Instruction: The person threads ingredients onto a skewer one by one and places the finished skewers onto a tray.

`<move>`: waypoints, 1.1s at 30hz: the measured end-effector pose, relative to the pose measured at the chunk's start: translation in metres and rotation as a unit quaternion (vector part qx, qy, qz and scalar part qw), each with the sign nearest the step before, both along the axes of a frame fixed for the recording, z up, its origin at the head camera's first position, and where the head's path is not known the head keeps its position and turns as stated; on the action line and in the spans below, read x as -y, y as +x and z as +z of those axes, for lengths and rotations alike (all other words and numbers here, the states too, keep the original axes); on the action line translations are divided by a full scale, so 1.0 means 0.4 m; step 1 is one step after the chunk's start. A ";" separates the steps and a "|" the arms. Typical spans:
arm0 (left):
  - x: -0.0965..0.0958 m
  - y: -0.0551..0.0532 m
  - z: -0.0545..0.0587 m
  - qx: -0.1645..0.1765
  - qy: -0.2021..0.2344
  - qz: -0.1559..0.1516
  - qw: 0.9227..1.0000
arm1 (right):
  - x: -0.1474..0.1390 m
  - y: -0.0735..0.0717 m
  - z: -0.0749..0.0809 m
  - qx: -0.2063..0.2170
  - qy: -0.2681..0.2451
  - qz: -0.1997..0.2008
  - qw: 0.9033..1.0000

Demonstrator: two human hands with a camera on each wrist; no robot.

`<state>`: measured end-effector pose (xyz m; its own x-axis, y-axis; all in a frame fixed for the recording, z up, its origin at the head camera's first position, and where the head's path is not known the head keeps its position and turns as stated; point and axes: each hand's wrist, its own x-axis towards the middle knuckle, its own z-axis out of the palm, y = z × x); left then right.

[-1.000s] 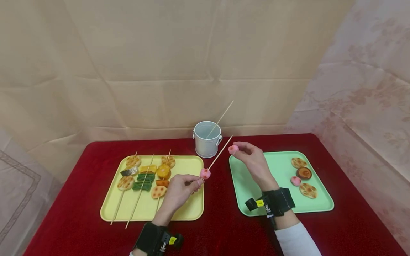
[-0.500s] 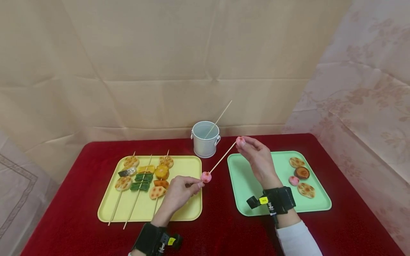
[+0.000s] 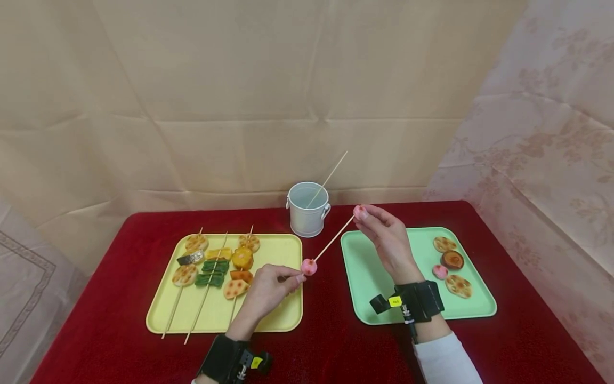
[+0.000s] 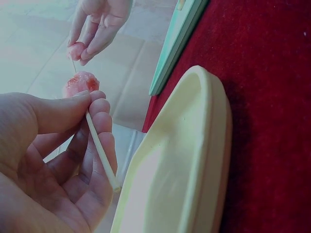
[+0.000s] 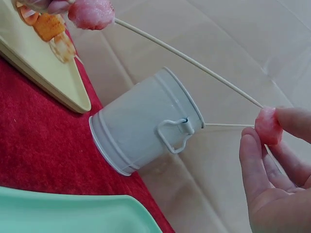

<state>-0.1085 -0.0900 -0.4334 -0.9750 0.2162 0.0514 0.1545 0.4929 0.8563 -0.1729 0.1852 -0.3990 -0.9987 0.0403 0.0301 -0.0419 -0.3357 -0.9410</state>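
Note:
My left hand point(image 3: 271, 288) pinches a thin wooden skewer point(image 3: 334, 238) near its lower end, between thumb and fingers. A pink ball with browned patches point(image 4: 82, 83) is threaded on the skewer right at those fingertips, and the blunt end of the stick sticks out below the thumb in the left wrist view. A second, similar pink ball point(image 5: 268, 127) is pinched between the thumb and fingers of my right hand point(image 3: 387, 242). The skewer's upper tip meets this ball. Bare stick runs between the two balls, slanting up to the right.
Left, a yellow tray point(image 3: 283, 314) holds several filled skewers. Right, a green tray point(image 3: 369, 288) bears two browned round slices, a mushroom-like piece point(image 3: 452, 260) and a pink ball point(image 3: 440, 271). Behind stands a white metal bucket point(image 3: 307, 220) with another skewer point(image 3: 336, 168) leaning in it.
A second ago the right hand's ball was apart from the skewer tip; that hand moved slightly right and up, bringing the ball onto the tip. The last half second shows hardly any movement.

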 end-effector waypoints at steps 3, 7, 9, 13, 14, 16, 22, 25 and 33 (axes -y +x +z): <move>0.000 0.001 0.001 -0.003 0.000 -0.001 1.000 | -0.002 0.003 0.001 -0.013 0.031 0.003 0.999; -0.002 0.002 0.004 -0.002 0.002 -0.001 1.000 | -0.002 0.007 0.003 -0.031 0.059 0.011 0.998; -0.003 0.002 0.005 -0.003 0.005 0.001 1.000 | 0.000 0.009 0.004 -0.035 0.063 0.016 0.997; -0.005 0.004 0.005 -0.005 0.012 0.001 1.000 | 0.004 0.012 0.004 -0.028 0.068 0.024 0.997; -0.006 0.004 0.005 -0.005 0.014 0.001 1.000 | 0.006 0.012 0.004 -0.026 0.071 0.026 0.997; -0.007 0.004 0.005 -0.004 0.018 0.000 1.000 | 0.010 0.013 0.004 -0.022 0.079 0.030 0.996; -0.007 0.003 0.005 -0.007 0.026 0.004 1.000 | 0.028 0.016 -0.004 -0.014 0.099 0.040 0.994; -0.007 0.003 0.006 -0.010 0.033 0.007 0.999 | 0.039 0.017 -0.010 -0.012 0.103 0.047 0.994; -0.009 0.006 0.007 -0.015 0.050 0.016 0.999 | 0.072 0.023 -0.024 -0.001 0.143 0.061 0.988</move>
<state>-0.1061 -0.0863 -0.4305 -0.9789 0.1773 0.1012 0.1670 0.4104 0.8965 -0.1639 0.1565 -0.4088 -0.9955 -0.0908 0.0256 -0.0204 -0.0585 -0.9981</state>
